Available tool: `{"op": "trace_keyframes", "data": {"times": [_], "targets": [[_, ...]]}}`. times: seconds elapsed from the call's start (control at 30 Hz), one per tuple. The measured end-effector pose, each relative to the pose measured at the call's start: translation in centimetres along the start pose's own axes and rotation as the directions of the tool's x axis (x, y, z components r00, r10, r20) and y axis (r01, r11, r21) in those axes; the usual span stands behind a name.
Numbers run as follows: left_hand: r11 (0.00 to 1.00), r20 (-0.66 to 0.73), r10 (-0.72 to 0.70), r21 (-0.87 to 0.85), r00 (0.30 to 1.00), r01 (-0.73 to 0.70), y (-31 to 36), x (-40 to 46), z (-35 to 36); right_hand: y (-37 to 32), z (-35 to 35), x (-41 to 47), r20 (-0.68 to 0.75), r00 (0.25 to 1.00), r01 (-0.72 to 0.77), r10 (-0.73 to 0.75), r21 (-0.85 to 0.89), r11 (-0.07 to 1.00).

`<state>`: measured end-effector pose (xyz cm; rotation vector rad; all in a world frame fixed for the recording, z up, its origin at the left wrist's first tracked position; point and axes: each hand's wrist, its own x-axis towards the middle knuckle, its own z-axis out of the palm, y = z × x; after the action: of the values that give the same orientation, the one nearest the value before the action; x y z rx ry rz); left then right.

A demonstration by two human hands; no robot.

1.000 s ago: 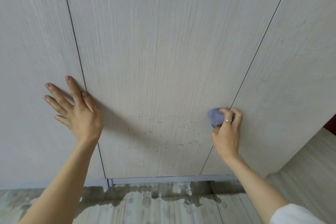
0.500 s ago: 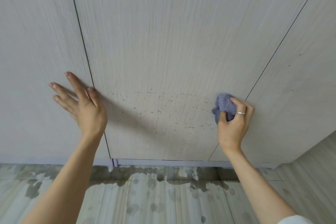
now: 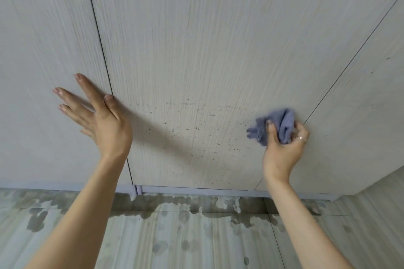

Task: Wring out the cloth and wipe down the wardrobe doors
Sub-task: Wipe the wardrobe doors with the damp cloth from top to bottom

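Pale wood-grain wardrobe doors fill the view; the middle door carries dark specks low down. My right hand grips a bunched blue-grey cloth and presses it against the middle door beside the seam to the right door. My left hand lies flat with straight fingers on the left door, the thumb at the seam to the middle door.
A grey plinth runs under the doors. Below it the pale floor has dark wet patches and drips along the wardrobe's foot. A side wall panel stands at the lower right.
The view has tilted down, showing more floor. My right hand has loosened the cloth, which now shows more and spreads left. My left hand stays on the left door.
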<state>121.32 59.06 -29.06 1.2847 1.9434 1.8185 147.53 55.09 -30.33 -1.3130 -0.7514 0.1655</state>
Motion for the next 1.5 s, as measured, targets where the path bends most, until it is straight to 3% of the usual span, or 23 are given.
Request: {"op": "trace_keyframes", "data": {"times": [0.1,0.17,0.23,0.33,0.4,0.47,0.6,0.7,0.8,0.87,1.03,1.1,1.2,1.33,1.5], "targets": [[1.000,-0.009,-0.002,-0.005,1.000,0.002,0.1,0.0,0.1,-1.2,0.8,0.6,-0.029,0.995,0.101,-0.099,0.058,0.993],[1.000,-0.009,0.000,0.000,1.000,0.000,0.0,0.0,0.0,0.5,0.7,-0.1,-0.073,0.997,0.028,-0.023,0.063,0.998],[1.000,-0.007,-0.003,-0.002,1.000,0.003,-0.1,0.1,0.0,3.8,-0.3,-1.4,-0.123,0.971,-0.201,0.207,0.058,0.978],[1.000,-0.011,0.000,-0.011,1.000,0.000,-0.3,0.2,0.0,9.1,-2.0,-2.7,-0.178,0.779,-0.596,0.601,0.088,0.798],[1.000,-0.009,0.002,-0.018,1.000,-0.002,-0.4,0.1,0.1,10.2,-2.4,-2.7,-0.176,0.681,-0.709,0.711,0.082,0.700],[1.000,-0.011,0.005,-0.022,1.000,-0.005,-0.5,0.2,0.1,9.2,-2.0,-2.4,-0.181,0.695,-0.692,0.696,0.094,0.716],[1.000,-0.021,-0.004,-0.020,1.000,0.003,-0.7,0.2,0.3,2.9,0.2,-2.1,-0.025,0.903,-0.410,0.428,0.242,0.879],[1.000,-0.026,-0.014,-0.014,1.000,0.014,-0.7,0.2,0.3,-1.8,1.7,-1.2,0.067,0.965,-0.261,0.254,0.343,0.902],[1.000,-0.023,-0.005,-0.010,1.000,0.005,-0.5,0.1,0.1,-2.3,2.7,-1.3,0.118,0.940,-0.337,0.319,0.447,0.829],[1.000,-0.023,-0.005,-0.009,1.000,0.004,-0.4,0.1,0.1,0.3,2.7,-2.8,0.125,0.895,-0.442,0.429,0.382,0.811],[1.000,-0.025,-0.009,-0.008,1.000,0.009,-0.4,0.1,0.1,5.4,1.4,-5.3,0.179,0.655,-0.754,0.734,0.221,0.619],[1.000,-0.022,-0.015,-0.008,1.000,0.014,-0.4,0.0,0.1,5.3,1.1,-5.1,0.165,0.622,-0.782,0.765,0.170,0.600],[1.000,-0.013,-0.017,-0.013,1.000,0.017,-0.3,-0.1,0.0,2.5,1.5,-4.6,0.197,0.690,-0.723,0.696,0.170,0.669],[1.000,-0.021,-0.008,-0.012,1.000,0.007,0.1,-0.2,-0.2,-4.7,3.5,-3.0,0.329,0.831,-0.546,0.448,0.333,0.769],[1.000,-0.023,-0.016,-0.011,1.000,0.016,0.1,-0.2,-0.1,-4.3,4.5,-3.4,0.307,0.855,-0.514,0.418,0.391,0.764]]}}
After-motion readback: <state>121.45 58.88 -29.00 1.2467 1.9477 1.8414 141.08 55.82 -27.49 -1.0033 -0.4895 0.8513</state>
